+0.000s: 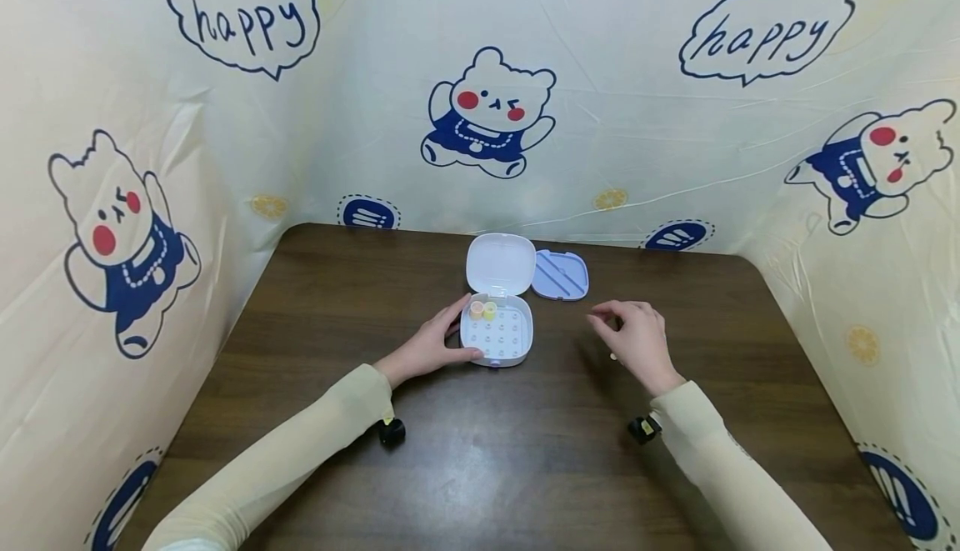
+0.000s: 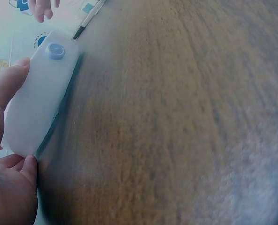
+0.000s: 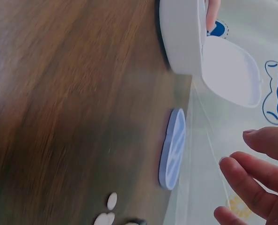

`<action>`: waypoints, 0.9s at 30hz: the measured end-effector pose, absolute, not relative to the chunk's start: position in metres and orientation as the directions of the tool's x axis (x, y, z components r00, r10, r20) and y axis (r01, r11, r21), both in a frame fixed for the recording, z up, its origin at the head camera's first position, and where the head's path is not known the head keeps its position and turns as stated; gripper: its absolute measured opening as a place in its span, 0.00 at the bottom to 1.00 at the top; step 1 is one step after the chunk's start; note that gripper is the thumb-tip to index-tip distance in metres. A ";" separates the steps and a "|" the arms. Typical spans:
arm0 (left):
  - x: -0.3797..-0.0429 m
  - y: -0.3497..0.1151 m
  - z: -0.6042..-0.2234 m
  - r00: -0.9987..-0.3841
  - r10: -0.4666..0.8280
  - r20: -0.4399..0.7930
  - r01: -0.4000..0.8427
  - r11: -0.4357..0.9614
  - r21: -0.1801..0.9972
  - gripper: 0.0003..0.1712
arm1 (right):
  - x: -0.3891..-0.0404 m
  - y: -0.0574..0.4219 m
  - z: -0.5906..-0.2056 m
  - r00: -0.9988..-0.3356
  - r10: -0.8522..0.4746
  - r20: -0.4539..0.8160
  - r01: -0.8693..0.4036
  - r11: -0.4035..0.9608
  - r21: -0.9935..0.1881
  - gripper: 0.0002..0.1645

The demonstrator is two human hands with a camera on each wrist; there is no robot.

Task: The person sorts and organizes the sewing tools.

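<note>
My left hand (image 1: 431, 347) grips the left side of a small white box (image 1: 497, 363), thumb at the front and fingers toward the back. Its hinged lid (image 1: 501, 264) stands open. Inside is a pegged board; a peach bead-like ring (image 1: 476, 310) and a yellow one (image 1: 490, 311) sit side by side at its back left. In the left wrist view a round blue button (image 2: 55, 51) shows on the box front. My right hand (image 1: 636, 341) hovers right of the box with fingers loosely bent. Its thumb and fingertips are apart, with nothing visible between them in the right wrist view.
A shallow blue tray (image 1: 561, 275) with diagonal bars lies right of the lid. Small pale oval pieces (image 3: 112, 200) lie on the brown wooden table (image 1: 480, 468) near the right hand. A printed cloth (image 1: 630, 76) hangs round the table's back and sides.
</note>
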State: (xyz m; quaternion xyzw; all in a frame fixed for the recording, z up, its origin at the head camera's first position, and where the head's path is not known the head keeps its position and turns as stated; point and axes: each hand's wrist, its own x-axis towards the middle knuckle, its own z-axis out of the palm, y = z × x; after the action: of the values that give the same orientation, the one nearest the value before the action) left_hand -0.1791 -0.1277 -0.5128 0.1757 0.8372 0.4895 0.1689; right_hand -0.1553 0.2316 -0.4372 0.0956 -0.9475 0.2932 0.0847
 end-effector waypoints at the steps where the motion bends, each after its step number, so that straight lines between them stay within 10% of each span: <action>1: -0.179 -0.128 -0.513 -0.882 0.458 -0.111 0.128 0.460 0.879 0.63 | -0.155 0.234 -0.437 -0.968 -0.130 0.215 -0.229 0.811 -0.539 0.13; 27: -0.177 -0.129 -0.513 -0.884 0.450 -0.123 0.117 0.469 0.875 0.63 | -0.143 0.291 -0.436 -0.974 -0.074 0.215 -0.178 0.836 -0.518 0.13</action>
State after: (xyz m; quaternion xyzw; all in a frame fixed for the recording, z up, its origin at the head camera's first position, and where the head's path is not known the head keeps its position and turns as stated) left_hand -0.1768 -0.1287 -0.5126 0.1690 0.8398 0.4868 0.1709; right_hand -0.1428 0.2910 -0.4356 0.0661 -0.9537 0.2782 0.0934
